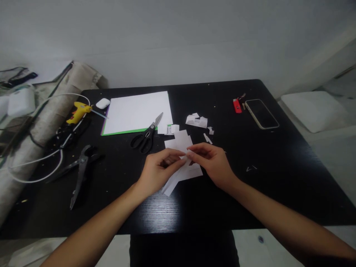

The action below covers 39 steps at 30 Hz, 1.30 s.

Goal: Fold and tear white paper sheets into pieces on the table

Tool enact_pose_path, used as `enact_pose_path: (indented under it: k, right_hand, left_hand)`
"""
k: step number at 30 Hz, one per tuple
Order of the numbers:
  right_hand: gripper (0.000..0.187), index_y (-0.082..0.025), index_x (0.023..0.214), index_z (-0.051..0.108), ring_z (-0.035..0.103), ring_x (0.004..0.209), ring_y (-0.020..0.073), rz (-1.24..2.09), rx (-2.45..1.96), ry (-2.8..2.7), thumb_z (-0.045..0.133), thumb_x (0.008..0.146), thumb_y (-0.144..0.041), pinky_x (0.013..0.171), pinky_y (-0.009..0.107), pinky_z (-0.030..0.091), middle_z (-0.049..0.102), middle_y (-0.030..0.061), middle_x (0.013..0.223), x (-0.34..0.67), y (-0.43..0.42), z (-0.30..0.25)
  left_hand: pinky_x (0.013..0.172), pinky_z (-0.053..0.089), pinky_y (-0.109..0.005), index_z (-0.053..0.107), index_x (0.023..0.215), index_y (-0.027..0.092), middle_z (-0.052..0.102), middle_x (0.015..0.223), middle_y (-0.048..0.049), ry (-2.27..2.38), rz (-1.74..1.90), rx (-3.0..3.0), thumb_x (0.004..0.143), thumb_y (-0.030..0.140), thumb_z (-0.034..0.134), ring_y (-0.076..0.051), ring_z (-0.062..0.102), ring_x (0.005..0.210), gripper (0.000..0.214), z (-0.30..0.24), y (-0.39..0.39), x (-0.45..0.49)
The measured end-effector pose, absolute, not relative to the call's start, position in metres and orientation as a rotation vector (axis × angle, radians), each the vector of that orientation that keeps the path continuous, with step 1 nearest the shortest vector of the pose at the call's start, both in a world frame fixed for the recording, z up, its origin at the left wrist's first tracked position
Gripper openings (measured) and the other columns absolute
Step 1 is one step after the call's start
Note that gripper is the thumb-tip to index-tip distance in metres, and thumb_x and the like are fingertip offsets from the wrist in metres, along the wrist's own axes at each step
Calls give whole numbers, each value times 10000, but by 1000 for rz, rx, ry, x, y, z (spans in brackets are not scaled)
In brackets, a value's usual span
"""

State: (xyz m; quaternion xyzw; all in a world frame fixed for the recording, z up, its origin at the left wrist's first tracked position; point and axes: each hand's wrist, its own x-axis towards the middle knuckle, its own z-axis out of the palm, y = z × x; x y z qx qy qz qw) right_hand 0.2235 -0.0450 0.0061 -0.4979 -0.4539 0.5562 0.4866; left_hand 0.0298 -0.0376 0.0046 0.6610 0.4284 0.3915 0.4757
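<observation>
Left hand [164, 167] and right hand [213, 161] both pinching, thumb against fingers, on a small white paper piece [187, 159] between their fingertips; fingers hide its full shape. Flat straight-edged paper cutouts [182, 139] overlap under and just beyond both hands. Creased, folded paper part [201, 121] beyond the right hand. Scissors [150, 133] beyond the left hand: black looped handles, metal blades over a smooth white sheet [136, 111]. Tabletop [222, 207] beneath: glossy black.
</observation>
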Motion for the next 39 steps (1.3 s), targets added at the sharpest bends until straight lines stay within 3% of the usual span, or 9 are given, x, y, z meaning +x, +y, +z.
enact_pose_path:
  k: [17,28,39]
  right_hand:
    - [233,-211,871,793,738,683,171,1302,-1237,-1091,876,730,-378,664,319,657,784,24,802,223,-46,8]
    - [278,-202,899,791,748,698,183,1270,-1222,-1097,870,737,-413,699,342,661,779,29,790,224,-47,7]
    - [342,-192,900,706,729,630,170,1287,-1203,-1095,861,742,-454,655,324,629,752,16,740,223,-47,7]
  left_hand:
    - [635,560,-224,771,1023,203,769,823,-20,1090,1008,1654,874,260,766,-117,687,678,160,3,-40,32]
    - [583,495,-230,806,982,210,747,805,-19,1134,1049,1747,868,249,774,-103,620,643,124,2,-41,33]
    - [599,489,-241,808,982,204,753,839,-36,1120,1046,1748,873,229,765,-116,631,677,119,1,-41,32]
